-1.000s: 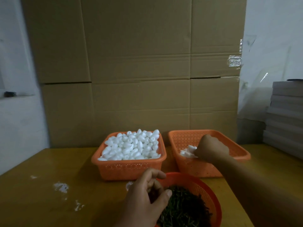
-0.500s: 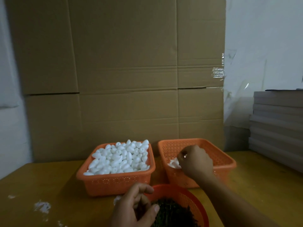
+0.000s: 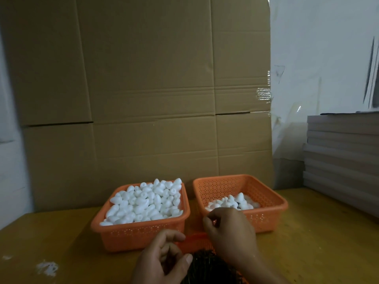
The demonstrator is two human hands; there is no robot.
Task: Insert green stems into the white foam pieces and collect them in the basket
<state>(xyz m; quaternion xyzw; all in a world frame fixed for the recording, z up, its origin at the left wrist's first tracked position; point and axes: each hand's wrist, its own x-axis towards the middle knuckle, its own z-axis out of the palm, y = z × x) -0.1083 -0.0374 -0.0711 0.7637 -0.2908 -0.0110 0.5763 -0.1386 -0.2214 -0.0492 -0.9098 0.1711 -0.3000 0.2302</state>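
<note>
The green stems [image 3: 211,267] lie in a round orange basket [image 3: 196,240] at the near edge of the surface [image 3: 51,232]. The left hand [image 3: 162,261] curls over them; whether it holds any I cannot tell. The right hand [image 3: 229,232], fingers curled, holds nothing visible. Behind it stands the collecting basket [image 3: 272,214] with few foam pieces [image 3: 233,201]; left, a full basket [image 3: 131,236]. Cardboard [image 3: 143,89] stands behind.

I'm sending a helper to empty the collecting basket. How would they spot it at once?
Against the big cardboard wall, two rectangular orange baskets stand side by side on the wooden table. Take the right basket: it holds only a small heap of white foam pieces, while the left basket is heaped full.
</note>
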